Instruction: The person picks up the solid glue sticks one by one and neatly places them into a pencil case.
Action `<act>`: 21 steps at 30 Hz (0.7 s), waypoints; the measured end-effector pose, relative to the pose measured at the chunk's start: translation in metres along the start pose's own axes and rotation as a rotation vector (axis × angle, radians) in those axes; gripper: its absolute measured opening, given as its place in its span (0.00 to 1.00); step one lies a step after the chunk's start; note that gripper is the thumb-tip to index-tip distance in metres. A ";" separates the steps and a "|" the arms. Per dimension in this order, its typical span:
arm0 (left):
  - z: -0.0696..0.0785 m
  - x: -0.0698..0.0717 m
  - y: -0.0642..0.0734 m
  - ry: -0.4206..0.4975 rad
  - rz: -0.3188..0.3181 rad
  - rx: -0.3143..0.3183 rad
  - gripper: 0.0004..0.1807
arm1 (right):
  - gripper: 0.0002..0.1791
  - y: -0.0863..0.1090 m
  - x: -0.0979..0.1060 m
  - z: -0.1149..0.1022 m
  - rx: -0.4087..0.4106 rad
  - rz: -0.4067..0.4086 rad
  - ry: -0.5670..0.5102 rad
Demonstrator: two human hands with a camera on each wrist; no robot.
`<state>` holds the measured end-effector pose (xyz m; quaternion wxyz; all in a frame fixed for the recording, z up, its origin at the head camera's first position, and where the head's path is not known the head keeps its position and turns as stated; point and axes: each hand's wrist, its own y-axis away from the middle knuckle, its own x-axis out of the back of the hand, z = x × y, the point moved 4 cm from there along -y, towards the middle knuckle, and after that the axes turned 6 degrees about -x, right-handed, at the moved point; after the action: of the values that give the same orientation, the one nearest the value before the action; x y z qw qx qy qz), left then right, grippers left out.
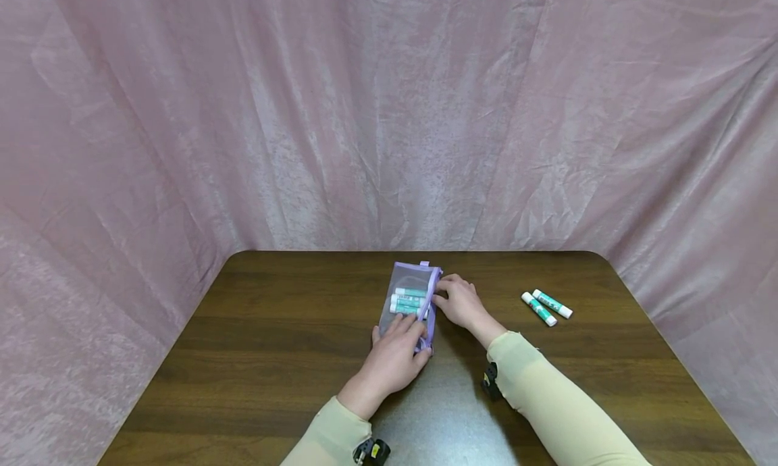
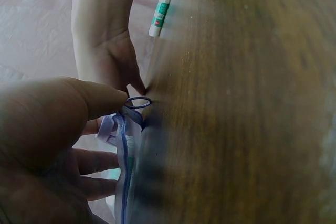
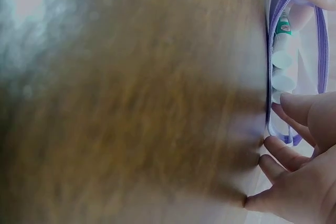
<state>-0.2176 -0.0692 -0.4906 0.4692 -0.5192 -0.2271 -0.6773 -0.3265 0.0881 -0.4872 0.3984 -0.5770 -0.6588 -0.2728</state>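
A purple-edged mesh zip pouch (image 1: 401, 277) lies on the table with several green-and-white glue sticks (image 1: 408, 301) visible through it. Its zipped side faces right and gapes, showing round white stick ends in the right wrist view. My left hand (image 1: 392, 358) holds the near end of the pouch, fingers over the mesh and thumb by the ring-shaped zipper pull (image 2: 138, 103). At the opening's far part, my right hand (image 1: 463, 302) pinches the white end of a glue stick (image 3: 276, 97) between thumb and index finger. Its other fingertips touch the table.
Two more glue sticks, one nearer (image 1: 539, 309) and one farther right (image 1: 553, 304), lie side by side on the wooden table (image 1: 273, 344), right of my right hand. A pink curtain (image 1: 377, 115) hangs behind the table's far edge.
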 end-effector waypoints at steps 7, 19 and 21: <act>0.002 0.001 0.000 0.005 0.003 -0.007 0.11 | 0.15 0.000 -0.002 0.003 -0.002 0.001 0.007; 0.002 0.002 0.000 -0.005 0.003 -0.012 0.11 | 0.16 -0.001 -0.002 0.003 0.008 -0.004 0.021; 0.002 0.002 0.000 -0.006 0.004 -0.013 0.11 | 0.16 0.000 -0.001 0.003 0.005 -0.011 0.010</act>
<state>-0.2169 -0.0684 -0.4883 0.4665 -0.5246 -0.2232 -0.6762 -0.3269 0.0896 -0.4894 0.4018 -0.5708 -0.6607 -0.2761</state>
